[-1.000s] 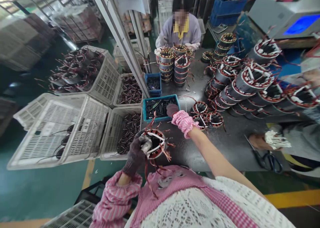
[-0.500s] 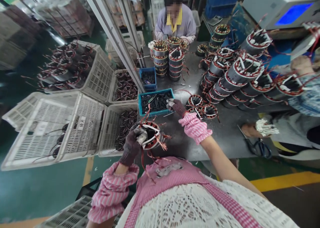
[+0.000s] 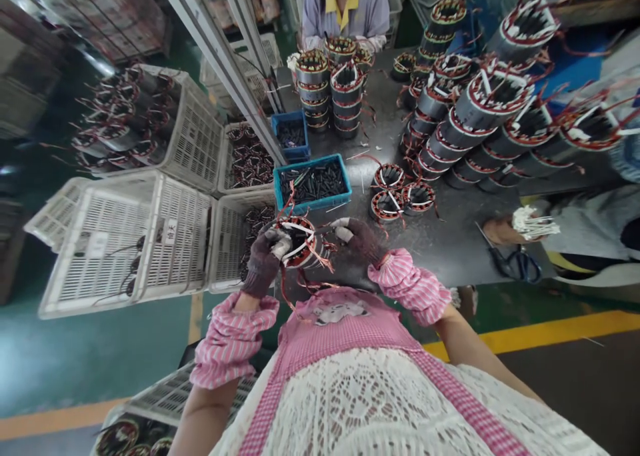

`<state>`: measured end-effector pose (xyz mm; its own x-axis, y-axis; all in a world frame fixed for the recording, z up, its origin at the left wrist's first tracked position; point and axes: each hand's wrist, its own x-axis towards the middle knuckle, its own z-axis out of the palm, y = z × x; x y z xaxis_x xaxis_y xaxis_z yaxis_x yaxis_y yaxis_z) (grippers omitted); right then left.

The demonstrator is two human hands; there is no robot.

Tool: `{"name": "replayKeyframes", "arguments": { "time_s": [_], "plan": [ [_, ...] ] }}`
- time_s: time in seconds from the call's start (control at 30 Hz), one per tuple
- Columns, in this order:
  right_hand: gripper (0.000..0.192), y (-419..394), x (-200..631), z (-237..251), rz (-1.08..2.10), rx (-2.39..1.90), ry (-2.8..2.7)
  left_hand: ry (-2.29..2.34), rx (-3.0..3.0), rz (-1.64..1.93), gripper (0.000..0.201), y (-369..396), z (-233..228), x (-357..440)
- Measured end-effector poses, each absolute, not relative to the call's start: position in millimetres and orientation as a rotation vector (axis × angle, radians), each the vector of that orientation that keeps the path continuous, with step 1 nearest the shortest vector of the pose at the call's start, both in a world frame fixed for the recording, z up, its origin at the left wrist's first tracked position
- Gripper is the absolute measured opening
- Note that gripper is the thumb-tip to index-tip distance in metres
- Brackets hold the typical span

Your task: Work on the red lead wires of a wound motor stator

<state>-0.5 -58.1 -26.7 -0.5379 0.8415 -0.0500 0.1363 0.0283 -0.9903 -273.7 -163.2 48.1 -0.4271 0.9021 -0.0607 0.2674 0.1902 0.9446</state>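
My left hand (image 3: 263, 261), in a dark glove, grips a round motor stator (image 3: 299, 243) with copper windings and white strips, held just above the near edge of the dark table (image 3: 450, 243). My right hand (image 3: 356, 236), also gloved, is at the stator's right side, fingers pinched near its loose wire ends; whether it holds a small piece I cannot tell. A teal tray of black sleeves (image 3: 311, 184) lies just beyond the stator. Three loose stators (image 3: 395, 196) rest right of the tray.
Rows of stacked stators (image 3: 480, 123) cover the table's right and far parts. White plastic crates (image 3: 135, 236) stand to the left. A co-worker in a grey top (image 3: 345, 9) sits at the far end; another person's hand (image 3: 505, 233) holds white strips by scissors (image 3: 515, 266).
My right hand has pulled back from the teal tray to the stator's right side. The left hand kept its hold on the stator. The view has tilted further down.
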Motion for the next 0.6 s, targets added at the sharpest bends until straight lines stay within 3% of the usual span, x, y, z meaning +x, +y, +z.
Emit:
{"name": "replayKeyframes", "arguments": {
  "time_s": [0.37, 0.6],
  "plan": [
    [0.036, -45, -4, -8, 1.298, -0.897, -2.102, 1.793, 1.047, 1.273, 0.027, -161, 46, -270],
    [0.024, -40, -9, -5, 1.451, -0.872, -2.177, 1.798, 1.075, 1.285, 0.03, -162, 45, -269]
  ]
}}
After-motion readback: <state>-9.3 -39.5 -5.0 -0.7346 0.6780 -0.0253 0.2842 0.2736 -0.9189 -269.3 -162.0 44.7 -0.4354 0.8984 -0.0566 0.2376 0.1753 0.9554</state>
